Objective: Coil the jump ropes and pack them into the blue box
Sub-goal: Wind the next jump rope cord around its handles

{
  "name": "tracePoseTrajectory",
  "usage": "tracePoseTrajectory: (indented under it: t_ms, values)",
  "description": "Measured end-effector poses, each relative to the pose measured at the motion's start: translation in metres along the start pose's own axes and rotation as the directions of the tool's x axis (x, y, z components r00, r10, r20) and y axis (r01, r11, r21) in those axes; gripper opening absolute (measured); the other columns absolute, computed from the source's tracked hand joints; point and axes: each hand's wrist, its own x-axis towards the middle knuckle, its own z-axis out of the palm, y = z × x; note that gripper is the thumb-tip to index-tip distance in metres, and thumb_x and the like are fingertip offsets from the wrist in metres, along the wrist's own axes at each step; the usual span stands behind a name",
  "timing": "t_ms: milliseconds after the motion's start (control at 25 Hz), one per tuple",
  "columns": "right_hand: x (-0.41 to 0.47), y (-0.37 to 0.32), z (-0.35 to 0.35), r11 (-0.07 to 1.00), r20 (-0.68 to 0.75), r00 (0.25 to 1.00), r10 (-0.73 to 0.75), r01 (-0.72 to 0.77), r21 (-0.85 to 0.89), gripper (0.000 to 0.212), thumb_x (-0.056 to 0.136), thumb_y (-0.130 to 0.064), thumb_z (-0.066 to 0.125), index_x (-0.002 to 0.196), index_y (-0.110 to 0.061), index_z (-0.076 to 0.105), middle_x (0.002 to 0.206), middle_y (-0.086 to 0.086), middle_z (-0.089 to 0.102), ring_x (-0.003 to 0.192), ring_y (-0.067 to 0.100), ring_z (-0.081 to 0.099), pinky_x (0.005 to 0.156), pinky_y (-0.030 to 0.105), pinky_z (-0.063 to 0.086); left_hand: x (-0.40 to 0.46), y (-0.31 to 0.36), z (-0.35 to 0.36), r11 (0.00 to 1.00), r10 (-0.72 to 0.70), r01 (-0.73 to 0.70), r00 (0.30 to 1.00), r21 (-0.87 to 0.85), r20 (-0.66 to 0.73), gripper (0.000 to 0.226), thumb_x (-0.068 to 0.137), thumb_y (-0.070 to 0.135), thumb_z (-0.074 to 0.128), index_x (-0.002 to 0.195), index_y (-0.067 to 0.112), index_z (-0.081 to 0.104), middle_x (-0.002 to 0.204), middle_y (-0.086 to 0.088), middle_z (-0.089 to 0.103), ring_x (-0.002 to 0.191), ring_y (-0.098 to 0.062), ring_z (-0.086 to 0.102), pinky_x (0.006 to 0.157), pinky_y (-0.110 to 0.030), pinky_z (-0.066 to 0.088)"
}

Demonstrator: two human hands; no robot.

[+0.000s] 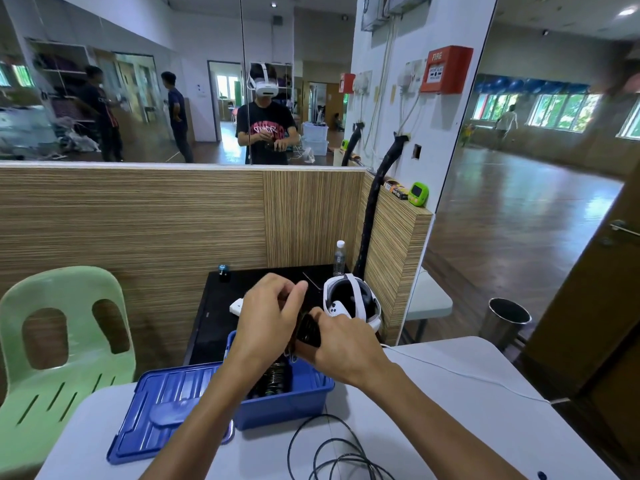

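Right hand (341, 344) grips the black jump rope handles (308, 329), fingers curled round them. Left hand (268, 315) pinches sth just above, prob. the cord end being wound on, though the fingers hide it. Both are held directly over the blue box (284, 398), which already has coiled ropes (273, 375) inside.

To do this step well: keep wraps tight and even round the handles, tuck the loose end under the last turn, then lower the bundle straight down beside the others.

Another rope (337, 452) lies loose on the white table (450, 410), below the right forearm. The box lid (162, 410) sits under the left forearm.
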Motion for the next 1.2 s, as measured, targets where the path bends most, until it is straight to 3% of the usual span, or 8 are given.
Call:
tracePoseTrajectory:
  t_ms: [200, 320, 520, 720, 840, 960, 1080, 1200]
  values:
    - [-0.001, 0.004, 0.002, 0.998, 0.084, 0.995, 0.058, -0.059, 0.017, 0.058, 0.082, -0.076, 0.047, 0.098, -0.020, 0.047, 0.080, -0.001, 0.061, 0.071, 0.023, 0.058, 0.060, 0.034, 0.042, -0.007, 0.008, -0.004, 0.997, -0.054, 0.056, 0.998, -0.061, 0.038, 0.028, 0.090, 0.030, 0.063, 0.067, 0.014, 0.063, 0.084, 0.007, 0.060, 0.075, -0.007, 0.059, 0.067, -0.025, 0.047]
    - [0.007, 0.011, -0.003, 0.997, 0.073, 0.995, 0.073, -0.073, -0.001, 0.062, 0.085, -0.075, 0.044, 0.106, -0.017, 0.051, 0.088, 0.001, 0.061, 0.079, 0.024, 0.060, 0.063, 0.036, 0.045, -0.021, 0.009, -0.008, 0.998, 0.042, -0.037, 0.995, -0.052, 0.089, 0.017, 0.090, 0.027, 0.064, 0.075, 0.018, 0.066, 0.093, 0.011, 0.056, 0.083, -0.005, 0.058, 0.071, -0.017, 0.048]
    - [0.015, 0.018, -0.008, 0.993, 0.054, 0.992, 0.118, -0.118, -0.005, 0.073, 0.080, -0.084, 0.034, 0.100, -0.016, 0.051, 0.087, 0.002, 0.060, 0.079, 0.022, 0.057, 0.063, 0.035, 0.043, -0.043, -0.008, -0.008, 0.983, 0.177, -0.180, 0.982, 0.039, 0.064, 0.009, 0.091, 0.015, 0.062, 0.094, 0.015, 0.071, 0.099, 0.012, 0.054, 0.096, 0.001, 0.055, 0.079, -0.002, 0.041]
    - [0.016, 0.010, -0.010, 0.992, 0.013, 0.993, 0.119, -0.119, 0.048, 0.077, 0.076, -0.089, 0.027, 0.101, -0.019, 0.050, 0.084, -0.001, 0.061, 0.075, 0.021, 0.061, 0.066, 0.036, 0.049, -0.036, -0.011, -0.007, 0.968, 0.252, -0.251, 0.967, 0.020, -0.031, 0.010, 0.093, 0.013, 0.059, 0.096, 0.013, 0.069, 0.095, 0.009, 0.060, 0.087, -0.007, 0.061, 0.074, -0.013, 0.049]
    - [0.015, 0.009, -0.013, 0.991, -0.044, 0.996, 0.077, -0.072, 0.114, 0.061, 0.082, -0.081, 0.036, 0.111, -0.028, 0.045, 0.084, -0.001, 0.067, 0.069, 0.018, 0.064, 0.067, 0.037, 0.054, -0.034, -0.011, -0.009, 0.971, 0.231, -0.236, 0.966, -0.027, -0.120, 0.011, 0.093, 0.015, 0.060, 0.099, 0.017, 0.069, 0.091, 0.010, 0.064, 0.085, -0.004, 0.063, 0.072, -0.011, 0.049]
    - [0.014, 0.007, -0.012, 0.994, -0.076, 0.996, 0.053, -0.045, 0.100, 0.062, 0.083, -0.081, 0.035, 0.120, -0.031, 0.044, 0.083, -0.002, 0.067, 0.069, 0.018, 0.064, 0.065, 0.035, 0.053, -0.030, -0.013, -0.008, 0.978, 0.188, -0.200, 0.968, -0.059, -0.164, 0.014, 0.092, 0.014, 0.061, 0.103, 0.019, 0.068, 0.092, 0.011, 0.067, 0.086, -0.003, 0.065, 0.073, -0.013, 0.051]
    - [0.015, 0.004, -0.010, 0.996, -0.079, 0.996, 0.029, -0.023, 0.083, 0.059, 0.084, -0.078, 0.036, 0.122, -0.033, 0.042, 0.085, -0.001, 0.067, 0.075, 0.022, 0.063, 0.065, 0.034, 0.049, -0.026, -0.019, -0.008, 0.969, 0.228, -0.239, 0.964, -0.068, -0.137, 0.023, 0.090, 0.008, 0.064, 0.112, 0.013, 0.069, 0.096, 0.007, 0.071, 0.089, -0.004, 0.067, 0.078, -0.017, 0.053]
    - [0.014, 0.004, -0.011, 0.997, -0.071, 0.997, 0.019, -0.013, 0.081, 0.059, 0.082, -0.073, 0.037, 0.126, -0.034, 0.039, 0.089, 0.001, 0.068, 0.077, 0.023, 0.064, 0.067, 0.036, 0.052, -0.029, -0.024, -0.006, 0.954, 0.296, -0.298, 0.951, -0.018, -0.086, 0.021, 0.086, 0.007, 0.068, 0.106, 0.012, 0.072, 0.096, 0.005, 0.071, 0.089, -0.004, 0.066, 0.075, -0.023, 0.056]
